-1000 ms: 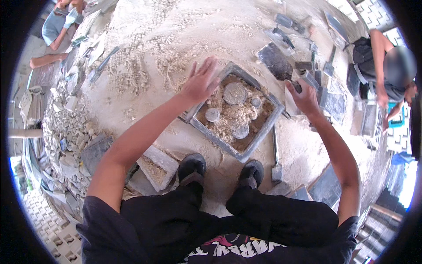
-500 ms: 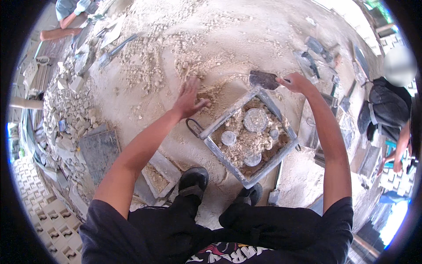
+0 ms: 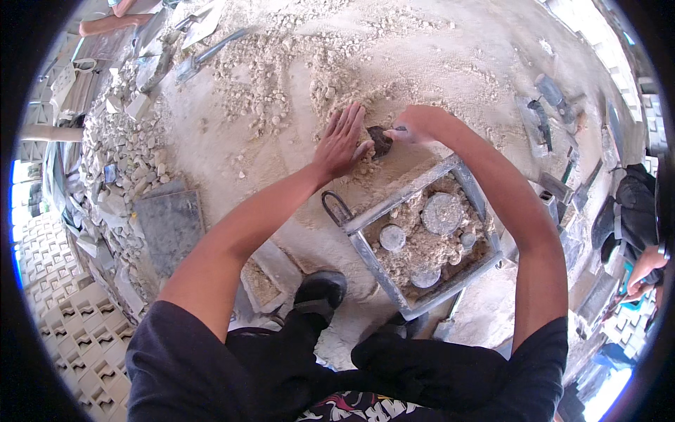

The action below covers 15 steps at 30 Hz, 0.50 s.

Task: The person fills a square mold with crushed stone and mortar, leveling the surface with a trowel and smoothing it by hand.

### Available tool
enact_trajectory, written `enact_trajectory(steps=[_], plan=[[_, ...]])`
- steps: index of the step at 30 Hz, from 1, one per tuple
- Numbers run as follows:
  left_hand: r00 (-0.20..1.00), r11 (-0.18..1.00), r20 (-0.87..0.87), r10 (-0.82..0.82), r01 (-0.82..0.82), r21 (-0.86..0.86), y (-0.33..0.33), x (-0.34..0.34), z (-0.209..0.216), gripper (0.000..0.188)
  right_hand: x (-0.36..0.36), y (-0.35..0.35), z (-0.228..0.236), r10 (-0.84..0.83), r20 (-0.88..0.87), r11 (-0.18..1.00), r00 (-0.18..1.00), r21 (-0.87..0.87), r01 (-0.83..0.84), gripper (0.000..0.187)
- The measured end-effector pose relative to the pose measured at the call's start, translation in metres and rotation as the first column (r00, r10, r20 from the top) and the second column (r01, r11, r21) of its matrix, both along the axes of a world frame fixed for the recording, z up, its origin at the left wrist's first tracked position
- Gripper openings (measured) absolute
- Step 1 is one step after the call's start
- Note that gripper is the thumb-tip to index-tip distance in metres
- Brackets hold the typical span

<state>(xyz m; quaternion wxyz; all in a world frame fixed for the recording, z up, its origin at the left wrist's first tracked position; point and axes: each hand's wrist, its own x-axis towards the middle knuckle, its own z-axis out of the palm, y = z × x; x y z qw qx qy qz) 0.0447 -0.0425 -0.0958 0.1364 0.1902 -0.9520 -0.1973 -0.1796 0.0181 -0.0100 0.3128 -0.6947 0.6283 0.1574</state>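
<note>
My left hand [image 3: 342, 143] lies with its fingers stretched out on loose, pale sand, beside a dark trowel blade [image 3: 380, 142]. The trowel's handle is in my closed right hand [image 3: 418, 124], just beyond the far side of a square metal frame [image 3: 401, 197]. Clumpy sand fills part of this frame around several grey round discs, the largest disc [image 3: 443, 214] toward its far side. A loop handle [image 3: 336, 205] sticks out at the frame's left corner. The blade sits low at the sand, partly hidden by my left fingers.
Rubble [image 3: 130, 183] is heaped at the left, next to a dark slab [image 3: 169, 228]. A smaller sand-filled frame [image 3: 261, 285] lies by my left shoe. Hand tools [image 3: 555, 98] lie at the right, where another person's arm [image 3: 645, 264] shows.
My right hand has carried the trowel leftward from the frame's far corner to beside my left hand. My left hand has shifted right and slightly forward. The view has shifted too.
</note>
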Motion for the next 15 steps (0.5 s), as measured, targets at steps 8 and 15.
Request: enact_trajectory(steps=[8, 15], plan=[[0.976, 0.96, -0.211, -0.046, 0.101, 0.261, -0.01, -0.027, 0.033, 0.066, -0.029, 0.031, 0.014, -0.132, 0.074, 0.963, 0.989, -0.226, 0.145, 0.062], [0.897, 0.924, -0.438, 0.052, 0.123, 0.361, -0.006, -0.049, 0.108, 0.062, -0.057, 0.078, 0.074, -0.332, 0.242, 0.81, 0.912, -0.423, 0.407, 0.061]])
